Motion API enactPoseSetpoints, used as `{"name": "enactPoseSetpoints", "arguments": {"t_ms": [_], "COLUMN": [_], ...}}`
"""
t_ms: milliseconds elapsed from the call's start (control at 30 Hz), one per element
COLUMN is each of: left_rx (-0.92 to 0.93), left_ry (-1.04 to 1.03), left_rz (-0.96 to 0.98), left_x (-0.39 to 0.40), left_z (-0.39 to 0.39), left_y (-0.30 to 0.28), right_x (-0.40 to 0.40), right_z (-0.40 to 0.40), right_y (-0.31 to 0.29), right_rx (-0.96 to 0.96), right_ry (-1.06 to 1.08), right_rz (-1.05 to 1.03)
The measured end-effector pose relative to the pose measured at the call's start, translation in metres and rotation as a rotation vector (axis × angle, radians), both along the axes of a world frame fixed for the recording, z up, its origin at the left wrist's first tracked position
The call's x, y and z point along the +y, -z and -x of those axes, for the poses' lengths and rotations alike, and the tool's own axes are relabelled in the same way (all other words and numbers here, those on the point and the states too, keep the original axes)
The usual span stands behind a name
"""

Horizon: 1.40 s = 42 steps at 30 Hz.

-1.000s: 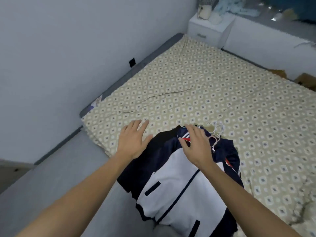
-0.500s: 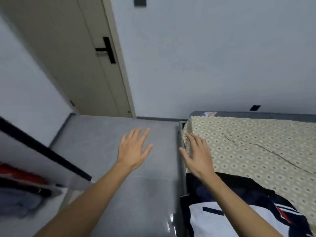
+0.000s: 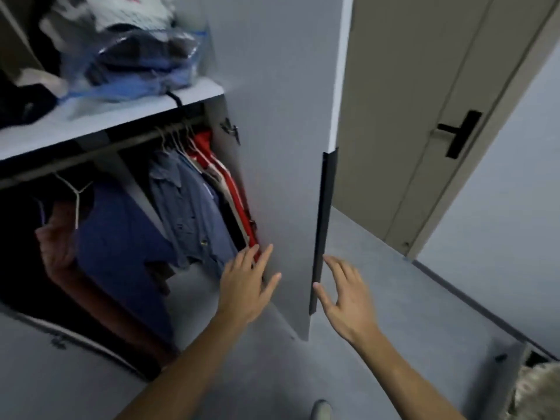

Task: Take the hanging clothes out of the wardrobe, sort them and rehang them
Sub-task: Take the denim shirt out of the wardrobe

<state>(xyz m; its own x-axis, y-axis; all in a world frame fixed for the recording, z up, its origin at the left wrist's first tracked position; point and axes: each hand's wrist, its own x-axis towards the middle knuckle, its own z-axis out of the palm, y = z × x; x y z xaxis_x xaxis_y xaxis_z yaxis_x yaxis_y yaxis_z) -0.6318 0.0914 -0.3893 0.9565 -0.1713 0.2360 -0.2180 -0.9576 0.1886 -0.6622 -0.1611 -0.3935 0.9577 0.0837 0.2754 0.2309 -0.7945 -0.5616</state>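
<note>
The wardrobe stands open in front of me, its grey door (image 3: 281,147) swung out with a black edge handle (image 3: 322,231). On the rail hang a grey-blue shirt (image 3: 188,213), red and white garments (image 3: 230,189) pressed against the door side, and a blue top (image 3: 121,256) on a white hanger (image 3: 77,192) to the left. My left hand (image 3: 247,286) is held out empty with straight fingers just below the red garments. My right hand (image 3: 344,294) hovers empty, fingers spread, beside the door's handle edge.
A shelf (image 3: 100,116) above the rail holds bagged folded clothes (image 3: 136,56). A beige room door (image 3: 424,116) with a black lever stands at the right. Grey floor (image 3: 394,298) runs below, and a corner of the patterned bed cover (image 3: 536,389) shows at bottom right.
My view has swung left from the bed and the navy-white jacket, past the room door, to the open wardrobe. Both hands stay empty and outstretched.
</note>
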Motion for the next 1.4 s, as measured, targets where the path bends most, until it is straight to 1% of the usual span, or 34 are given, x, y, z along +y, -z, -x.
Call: {"name": "enactPoseSetpoints", "arguments": {"t_ms": [167,367,567,767,900,1000,1133,1267,1400], "left_rx": [0.016,-0.016,-0.013,-0.018,-0.009,0.02,0.084,0.108,0.086], "left_ry": [-0.238,-0.443,-0.537,-0.525,-0.482,-0.439,-0.387,-0.347,-0.333], "left_rz": [-0.012,-0.008,0.043,0.097,0.101,0.108,0.065,0.066,0.092], "left_x": [0.077,0.132,0.167,0.214,0.248,0.278,0.315,0.336,0.344], "left_z": [-0.024,-0.043,-0.066,-0.129,-0.183,-0.227,-0.285,-0.329,-0.359], "left_y": [-0.005,-0.011,-0.006,0.001,0.002,0.0,-0.003,-0.008,-0.009], "right_x": [0.068,0.14,0.195,0.241,0.275,0.307,0.354,0.386,0.397], "right_z": [-0.079,-0.148,-0.211,-0.274,-0.309,-0.335,-0.367,-0.394,-0.407], "right_y": [0.005,-0.006,-0.014,-0.018,-0.022,-0.023,-0.025,-0.007,0.0], "right_rx": [0.014,0.005,0.018,-0.01,-0.024,-0.018,-0.023,-0.044,-0.035], "right_ry": [-0.216,-0.48,-0.573,-0.548,-0.48,-0.423,-0.361,-0.288,-0.229], "right_rz": [0.008,-0.036,-0.024,0.012,0.064,0.102,0.138,0.214,0.273]}}
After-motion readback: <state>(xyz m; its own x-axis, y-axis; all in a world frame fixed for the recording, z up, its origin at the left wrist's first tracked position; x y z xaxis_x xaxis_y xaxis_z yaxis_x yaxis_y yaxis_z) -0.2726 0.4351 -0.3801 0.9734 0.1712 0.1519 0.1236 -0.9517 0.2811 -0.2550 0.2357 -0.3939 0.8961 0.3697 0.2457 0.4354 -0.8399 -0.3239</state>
